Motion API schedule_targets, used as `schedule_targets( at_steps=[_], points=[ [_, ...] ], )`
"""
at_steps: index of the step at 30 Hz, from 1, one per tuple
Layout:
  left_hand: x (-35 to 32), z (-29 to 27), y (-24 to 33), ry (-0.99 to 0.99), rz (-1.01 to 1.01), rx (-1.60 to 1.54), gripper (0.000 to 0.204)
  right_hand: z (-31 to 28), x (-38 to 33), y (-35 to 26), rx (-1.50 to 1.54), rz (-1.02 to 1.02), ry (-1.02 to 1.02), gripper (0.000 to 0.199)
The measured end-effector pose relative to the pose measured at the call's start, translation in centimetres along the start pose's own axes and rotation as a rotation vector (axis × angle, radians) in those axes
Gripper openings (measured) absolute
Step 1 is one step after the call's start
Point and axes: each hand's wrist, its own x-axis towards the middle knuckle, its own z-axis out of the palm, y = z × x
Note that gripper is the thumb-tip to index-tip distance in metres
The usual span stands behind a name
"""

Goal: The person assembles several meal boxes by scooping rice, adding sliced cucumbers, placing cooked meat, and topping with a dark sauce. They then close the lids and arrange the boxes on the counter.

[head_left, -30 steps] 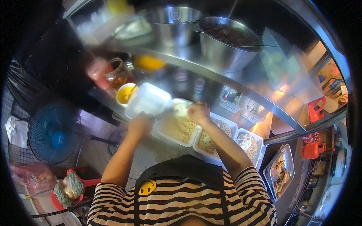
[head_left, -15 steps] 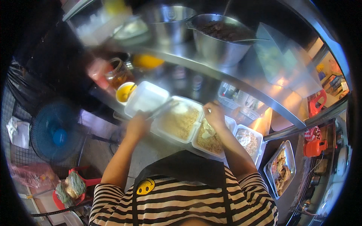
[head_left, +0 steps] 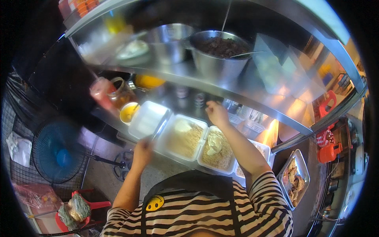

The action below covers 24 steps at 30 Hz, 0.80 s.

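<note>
My left hand (head_left: 143, 151) is closed round a long metal utensil (head_left: 160, 129), blurred by motion, at the left edge of an open white foam box (head_left: 183, 138). That box holds rice with a white dollop at its far end; its lid (head_left: 148, 119) lies folded back to the left. To its right, a second foam box (head_left: 218, 152) holds rice topped with creamy white sauce. My right hand (head_left: 216, 112) hovers beyond these boxes, fingers curled together, near a small dark jar (head_left: 200, 99); whether anything is between the fingers is hidden. My right forearm covers part of another rice box (head_left: 258, 148).
A raised metal shelf (head_left: 177, 77) crosses above the counter, bearing a pot of dark food (head_left: 221, 49). A yellow cup (head_left: 129, 113) and glass jar (head_left: 120, 93) stand left. A tray of cooked meat (head_left: 295, 179) is at right, a fan (head_left: 59, 152) at left.
My right hand has moved from over the second box to beyond the boxes, near the small jar. My left hand has lowered slightly with the utensil. The whole view has shifted.
</note>
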Motion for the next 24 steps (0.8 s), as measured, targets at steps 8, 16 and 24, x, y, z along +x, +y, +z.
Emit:
schedule_targets(
  at_steps=[8, 16, 24],
  points=[
    [-5.9, -2.6, -0.9, 0.012, -0.097, -0.091, 0.041, 4.6, 6.6, 1.9, -0.195, 0.058, -0.137, 0.053],
    [-7.0, -4.4, 0.3, 0.074, -0.221, -0.158, 0.036, 1.8, 5.8, -0.1, -0.259, 0.17, -0.206, 0.03],
    [-5.5, -3.8, 0.6, 0.024, -0.166, -0.137, 0.037, 4.2, 2.5, 2.2, -0.522, 0.274, -0.397, 0.04]
  ],
)
